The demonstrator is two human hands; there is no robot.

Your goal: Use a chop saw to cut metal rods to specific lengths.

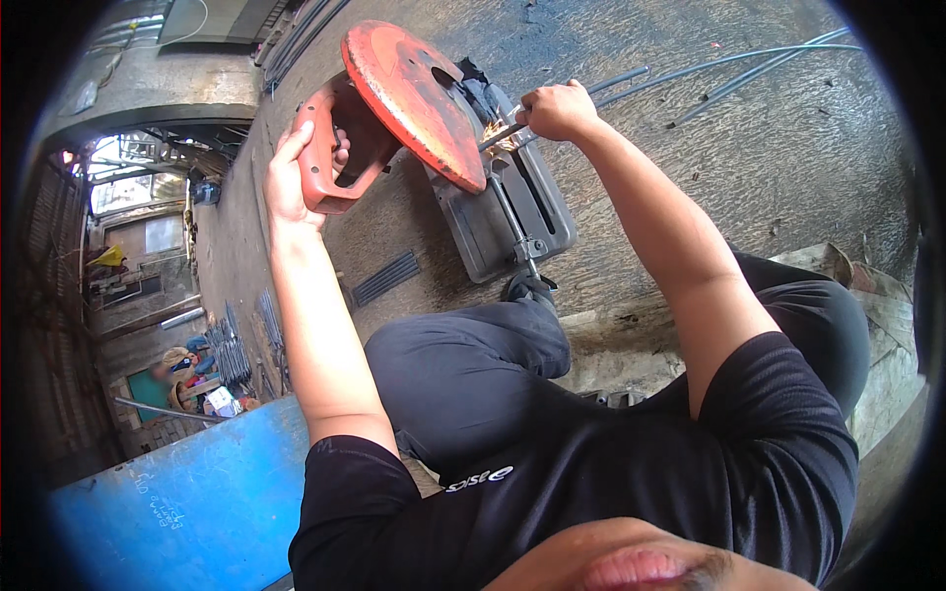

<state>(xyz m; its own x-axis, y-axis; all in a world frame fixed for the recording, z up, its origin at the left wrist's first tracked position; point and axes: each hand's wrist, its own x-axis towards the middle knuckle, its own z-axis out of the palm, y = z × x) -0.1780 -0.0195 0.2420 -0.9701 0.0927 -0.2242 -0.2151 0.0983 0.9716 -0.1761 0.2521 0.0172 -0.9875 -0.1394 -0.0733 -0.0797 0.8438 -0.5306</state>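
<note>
My left hand (pixel 289 187) is wrapped around the red D-shaped handle (pixel 317 158) of a chop saw. The saw's worn orange blade guard (pixel 414 103) tilts over its grey base (pixel 475 236); the disc's cutting edge is hidden behind the guard. Small orange sparks (pixel 505 138) show beside the guard, where a thin dark metal rod (pixel 498 137) meets the saw. Closed on this rod is my right hand (pixel 559 110), just right of the sparks. A clamp screw (pixel 513 219) runs along the base toward my shoe (pixel 530 288).
Long metal rods (pixel 759 71) lie on the floor at upper right. Short cut bars (pixel 386 279) lie side by side left of the base. A blue panel (pixel 187 502) stands at lower left. Another person (pixel 185 362) is farther off, near stacked bars (pixel 229 357).
</note>
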